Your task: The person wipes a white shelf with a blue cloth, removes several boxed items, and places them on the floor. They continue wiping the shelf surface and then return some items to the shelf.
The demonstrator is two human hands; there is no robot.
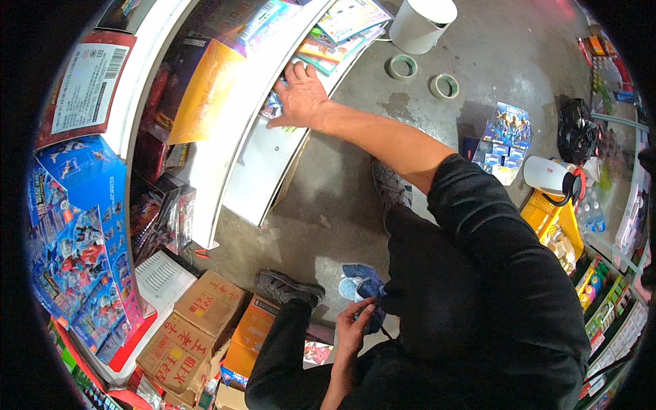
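My right hand (pixel 302 100) reaches across to a low white shelf board (pixel 256 169), palm down with the fingers spread. It rests over a small colourful packet (pixel 271 105), which it partly hides. Just beyond the fingertips lies a stack of thin, bright packages (pixel 323 51), topped by a printed booklet or card (pixel 353 18). Down by my lap, my left hand (pixel 353 325) pinches a crumpled blue cloth (pixel 366 287) with pale patches between thumb and fingers.
Two tape rolls (pixel 402 67) (pixel 445 86) and a white bucket (pixel 423 25) stand on the concrete floor. Cardboard boxes (pixel 179 348) sit at lower left beside a blue toy box (pixel 77 230). At right are a display box (pixel 505 138), a white jug (pixel 548 177) and a yellow basket (pixel 543 210).
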